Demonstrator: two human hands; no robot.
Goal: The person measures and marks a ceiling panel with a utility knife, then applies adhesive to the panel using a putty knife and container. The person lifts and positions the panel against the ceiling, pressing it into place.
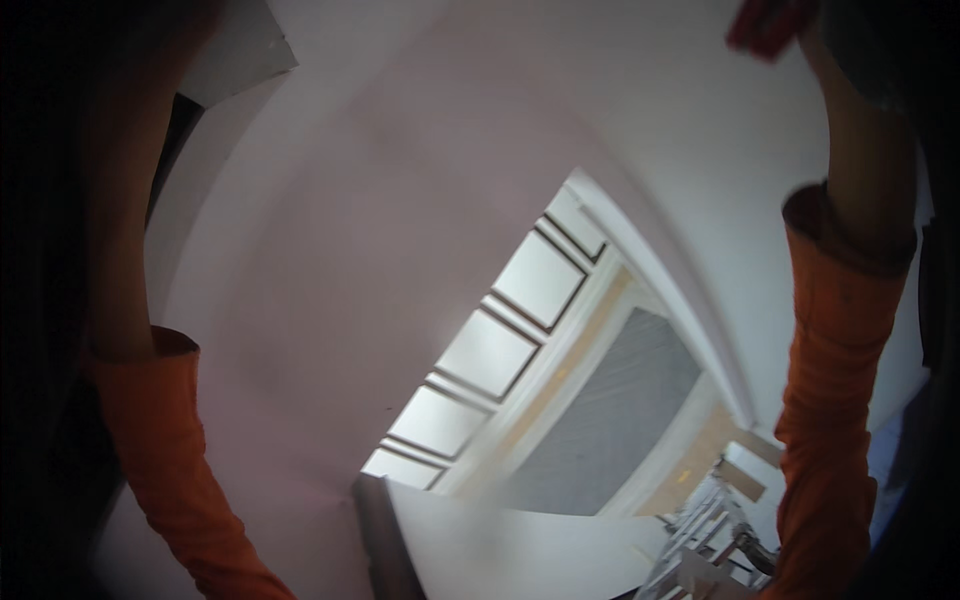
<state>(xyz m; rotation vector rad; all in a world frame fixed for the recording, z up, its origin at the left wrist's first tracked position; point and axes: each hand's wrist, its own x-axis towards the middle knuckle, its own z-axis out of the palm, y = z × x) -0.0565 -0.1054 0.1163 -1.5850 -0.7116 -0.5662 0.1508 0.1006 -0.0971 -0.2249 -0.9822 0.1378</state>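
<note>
Both my arms reach upward in orange sleeves. My left forearm (125,230) runs up the left side into shadow, and the hand at its end is past the top of the picture. Close to it, a pale grey flat piece (235,55) with an uneven edge sits against the light surface. At the upper right my right hand (815,35) is only partly in the picture, dim and blurred. It appears closed on a small red object (770,28), whose kind I cannot make out. Its fingers are mostly cut off.
A broad pinkish-white plain surface (360,250) fills the middle. Beyond its slanting edge are white panels (490,350) with dark frames and a grey rectangular area (610,415). At the lower right stands a metal ladder-like frame (710,530). A dark post (385,535) rises at the bottom.
</note>
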